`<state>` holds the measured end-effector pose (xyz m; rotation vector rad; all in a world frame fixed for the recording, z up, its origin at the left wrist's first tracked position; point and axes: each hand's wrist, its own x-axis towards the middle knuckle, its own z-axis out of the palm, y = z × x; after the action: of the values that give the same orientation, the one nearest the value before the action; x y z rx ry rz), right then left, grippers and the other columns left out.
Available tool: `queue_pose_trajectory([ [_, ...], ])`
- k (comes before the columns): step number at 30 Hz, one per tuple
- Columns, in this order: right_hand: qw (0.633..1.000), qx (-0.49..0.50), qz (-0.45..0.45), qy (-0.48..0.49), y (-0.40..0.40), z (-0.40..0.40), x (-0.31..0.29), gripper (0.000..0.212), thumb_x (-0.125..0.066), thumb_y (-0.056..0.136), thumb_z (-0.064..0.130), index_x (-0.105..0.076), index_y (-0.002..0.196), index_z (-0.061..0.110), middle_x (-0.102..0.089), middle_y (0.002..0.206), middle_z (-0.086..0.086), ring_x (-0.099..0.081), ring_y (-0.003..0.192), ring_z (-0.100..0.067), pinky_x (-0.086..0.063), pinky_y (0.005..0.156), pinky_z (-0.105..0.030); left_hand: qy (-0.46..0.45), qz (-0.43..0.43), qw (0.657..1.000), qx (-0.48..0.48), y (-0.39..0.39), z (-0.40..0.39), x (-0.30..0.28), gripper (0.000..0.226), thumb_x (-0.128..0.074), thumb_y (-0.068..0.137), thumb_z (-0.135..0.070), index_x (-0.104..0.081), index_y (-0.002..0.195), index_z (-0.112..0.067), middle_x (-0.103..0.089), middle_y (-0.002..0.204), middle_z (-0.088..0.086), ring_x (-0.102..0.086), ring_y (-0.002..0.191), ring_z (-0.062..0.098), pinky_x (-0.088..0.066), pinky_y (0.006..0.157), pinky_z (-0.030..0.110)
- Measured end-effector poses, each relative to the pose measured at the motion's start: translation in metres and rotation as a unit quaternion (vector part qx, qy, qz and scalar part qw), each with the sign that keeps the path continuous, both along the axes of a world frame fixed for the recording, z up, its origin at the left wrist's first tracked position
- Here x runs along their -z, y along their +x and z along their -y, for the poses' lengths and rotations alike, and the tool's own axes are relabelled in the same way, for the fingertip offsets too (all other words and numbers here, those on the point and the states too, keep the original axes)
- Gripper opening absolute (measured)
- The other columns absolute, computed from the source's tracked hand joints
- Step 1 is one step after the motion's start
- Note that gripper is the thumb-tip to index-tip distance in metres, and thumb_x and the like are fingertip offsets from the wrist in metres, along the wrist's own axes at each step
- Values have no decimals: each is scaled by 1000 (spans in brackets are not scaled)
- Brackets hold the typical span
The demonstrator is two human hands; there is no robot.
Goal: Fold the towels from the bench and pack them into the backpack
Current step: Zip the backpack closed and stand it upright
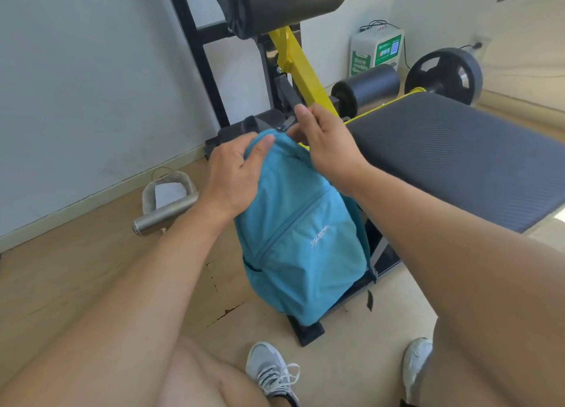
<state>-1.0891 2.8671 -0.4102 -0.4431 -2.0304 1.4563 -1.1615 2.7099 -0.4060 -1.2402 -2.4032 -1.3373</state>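
Backpack (301, 241) is standing upright on the floor, leaning against the frame of the bench (458, 155), whose pad is showing no towels in the head view. I am gripping its top with the left hand (232, 177), fingers curled over the fabric, while the right hand (327, 146) is pinching at the zipper pull (286, 125). I am judging this the closing or opening step; the next move is calling for a steady pull along the zipper track.
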Motion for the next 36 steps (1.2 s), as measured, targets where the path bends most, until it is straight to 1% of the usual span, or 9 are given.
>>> queue_pose_trajectory([
  [5, 989, 55, 106, -82, -2, -19, 44, 39, -38, 106, 46, -60, 98, 15, -70, 100, 2, -65, 101, -21, -51, 92, -42, -5, -33, 999, -22, -4, 4, 13, 43, -53, 107, -28, -43, 66, -18, -33, 55, -6, -36, 53, 7, -30, 53, 17],
  [10, 965, 63, 220, -130, -3, -17, 86, 47, -35, 108, 42, -60, 127, 7, -61, 114, -5, -56, 109, -25, -42, 91, -34, 39, -78, 993, -83, -7, 21, 10, 34, -51, 107, -30, -64, 84, -10, -42, 58, -11, -44, 57, 3, -31, 55, 15],
  [21, 906, 50, 402, -118, 6, -1, 128, 41, -31, 110, 20, -43, 148, 9, -50, 139, -16, -50, 129, -33, -42, 106, -39, 81, -113, 980, -144, -24, 46, 7, 32, -53, 106, -30, -47, 76, -21, -35, 56, -10, -31, 59, 14, -27, 58, 27],
  [24, 915, 101, 373, -117, 1, -1, 127, 40, -35, 108, 28, -52, 136, 6, -58, 130, -19, -56, 120, -35, -45, 100, -42, 64, -94, 988, -101, -23, 46, 9, 28, -55, 105, -31, -63, 83, -16, -47, 62, -11, -42, 61, 8, -35, 60, 28],
  [26, 947, 171, 241, -124, -4, 1, 116, 45, -38, 105, 49, -57, 120, 12, -64, 114, -7, -60, 109, -29, -47, 94, -43, 52, -76, 994, -63, -19, 48, 5, 24, -56, 105, -28, -72, 92, -15, -55, 65, -15, -50, 64, 1, -39, 62, 17],
  [29, 981, -1, 117, -156, -17, 15, 72, 70, -38, 89, 80, -59, 126, 25, -62, 122, 6, -57, 118, -18, -42, 98, -41, 38, -71, 996, -31, -16, 52, 0, 22, -59, 103, -26, -77, 102, -12, -63, 76, -26, -59, 75, -8, -43, 73, 10],
  [31, 932, -197, 168, -254, -23, 19, 51, 89, -50, 73, 90, -57, 139, 30, -60, 139, 4, -55, 131, -20, -41, 108, -45, 39, -64, 997, -19, -15, 55, 1, 21, -60, 103, -25, -78, 106, -15, -67, 87, -21, -61, 81, -7, -47, 78, 14],
  [34, 866, -383, 228, -228, -18, 22, 40, 68, -64, 84, 62, -56, 139, 22, -66, 135, 0, -64, 123, -20, -52, 101, -37, 49, -54, 997, -14, -20, 62, 4, 16, -61, 102, -26, -77, 103, -22, -65, 81, -19, -60, 76, -3, -46, 75, 17],
  [36, 875, -392, 234, -165, -16, 30, 39, 48, -75, 89, 32, -61, 133, 18, -71, 126, 0, -69, 114, -20, -55, 99, -38, 38, -56, 998, -14, -24, 68, 6, 15, -62, 101, -28, -76, 99, -22, -60, 73, -21, -55, 71, -2, -41, 72, 16],
])
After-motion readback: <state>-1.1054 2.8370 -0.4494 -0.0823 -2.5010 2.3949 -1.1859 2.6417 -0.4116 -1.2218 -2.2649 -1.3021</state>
